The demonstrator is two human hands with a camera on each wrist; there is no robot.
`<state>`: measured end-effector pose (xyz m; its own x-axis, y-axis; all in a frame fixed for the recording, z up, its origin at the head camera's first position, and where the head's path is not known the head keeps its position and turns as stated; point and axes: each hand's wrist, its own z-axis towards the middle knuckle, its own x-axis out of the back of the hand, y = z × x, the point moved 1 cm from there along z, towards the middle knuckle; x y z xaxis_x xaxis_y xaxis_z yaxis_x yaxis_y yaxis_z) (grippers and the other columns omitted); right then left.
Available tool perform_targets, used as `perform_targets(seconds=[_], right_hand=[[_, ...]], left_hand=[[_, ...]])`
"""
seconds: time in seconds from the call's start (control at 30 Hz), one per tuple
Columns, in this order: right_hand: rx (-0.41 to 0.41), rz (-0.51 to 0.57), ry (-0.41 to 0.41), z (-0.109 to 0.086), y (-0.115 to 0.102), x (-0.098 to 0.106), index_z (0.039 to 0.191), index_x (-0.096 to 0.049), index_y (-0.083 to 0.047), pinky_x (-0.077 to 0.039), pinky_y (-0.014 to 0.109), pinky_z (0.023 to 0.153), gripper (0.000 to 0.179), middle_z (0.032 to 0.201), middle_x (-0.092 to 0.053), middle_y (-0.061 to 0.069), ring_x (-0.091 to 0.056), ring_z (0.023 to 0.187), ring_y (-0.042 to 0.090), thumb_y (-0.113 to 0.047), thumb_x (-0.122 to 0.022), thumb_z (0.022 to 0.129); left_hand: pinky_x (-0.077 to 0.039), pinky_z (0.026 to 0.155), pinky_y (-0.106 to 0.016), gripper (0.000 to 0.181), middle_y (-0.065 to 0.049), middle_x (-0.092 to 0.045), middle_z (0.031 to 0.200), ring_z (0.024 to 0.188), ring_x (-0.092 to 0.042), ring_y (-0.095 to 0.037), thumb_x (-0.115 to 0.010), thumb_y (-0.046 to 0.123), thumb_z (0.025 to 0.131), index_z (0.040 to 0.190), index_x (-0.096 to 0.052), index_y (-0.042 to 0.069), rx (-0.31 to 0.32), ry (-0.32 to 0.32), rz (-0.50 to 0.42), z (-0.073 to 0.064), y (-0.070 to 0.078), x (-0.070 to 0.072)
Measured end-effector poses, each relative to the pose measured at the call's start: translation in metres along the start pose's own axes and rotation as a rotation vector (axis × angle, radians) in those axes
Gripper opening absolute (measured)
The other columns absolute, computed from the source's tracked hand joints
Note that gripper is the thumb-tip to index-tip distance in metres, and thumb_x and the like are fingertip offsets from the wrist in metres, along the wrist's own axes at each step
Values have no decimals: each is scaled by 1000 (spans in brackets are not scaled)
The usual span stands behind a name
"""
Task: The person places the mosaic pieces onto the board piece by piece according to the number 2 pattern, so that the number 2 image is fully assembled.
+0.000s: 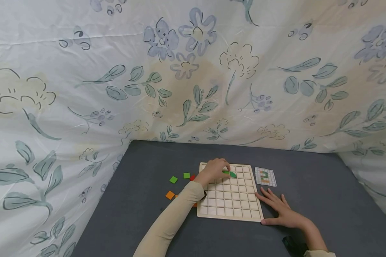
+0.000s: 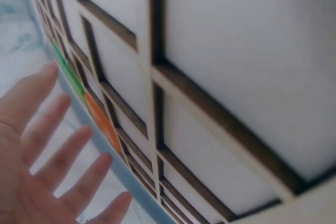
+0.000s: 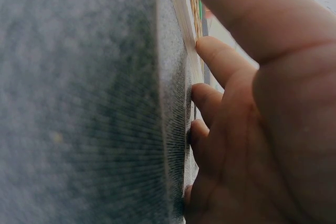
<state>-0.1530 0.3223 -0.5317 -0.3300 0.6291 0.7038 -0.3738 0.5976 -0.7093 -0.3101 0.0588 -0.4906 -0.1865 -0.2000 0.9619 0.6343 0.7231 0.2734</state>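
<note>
My left hand (image 1: 215, 168) reaches over the upper part of a wooden grid board (image 1: 234, 196), its fingertips beside a green tile (image 1: 233, 174) in the top rows. In the left wrist view the fingers (image 2: 68, 150) are spread apart with nothing between them. A green strip of tile (image 2: 68, 69) and an orange tile (image 2: 102, 121) lie end to end in the cells near those fingertips; the orange one is hidden by the hand in the head view. My right hand (image 1: 284, 212) rests with fingers spread at the board's right edge, fingertips against the rim.
Left of the board lie loose green tiles (image 1: 173, 180), a red tile (image 1: 193, 177) and orange tiles (image 1: 170, 195), some partly behind the left sleeve. A pattern card (image 1: 265, 177) lies right of the board. A floral cloth (image 1: 193, 89) hangs behind the dark table (image 1: 154, 157).
</note>
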Motion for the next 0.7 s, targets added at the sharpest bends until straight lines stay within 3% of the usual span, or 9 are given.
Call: perform_targets(seconds=[0.23,0.7], right_hand=[[19,6,-1,0,0,1,146,-29,-11,17,74,92,81,149,-10,32,15,133,-9,-29,-72,80],[22,1,2,0,-1,0,146,-30,-12,15,75,91,80,148,-12,32,14,132,-12,-29,-72,80]], left_hand=[[-45,94,-38,26,5,-55,127,112,-53,-18,-64,40,86,108,-66,27,2,14,-45,-7,-3,4],[-46,91,-40,30,3,-55,126,112,-54,-20,-66,38,85,110,-67,23,24,56,-87,-25,-11,13]])
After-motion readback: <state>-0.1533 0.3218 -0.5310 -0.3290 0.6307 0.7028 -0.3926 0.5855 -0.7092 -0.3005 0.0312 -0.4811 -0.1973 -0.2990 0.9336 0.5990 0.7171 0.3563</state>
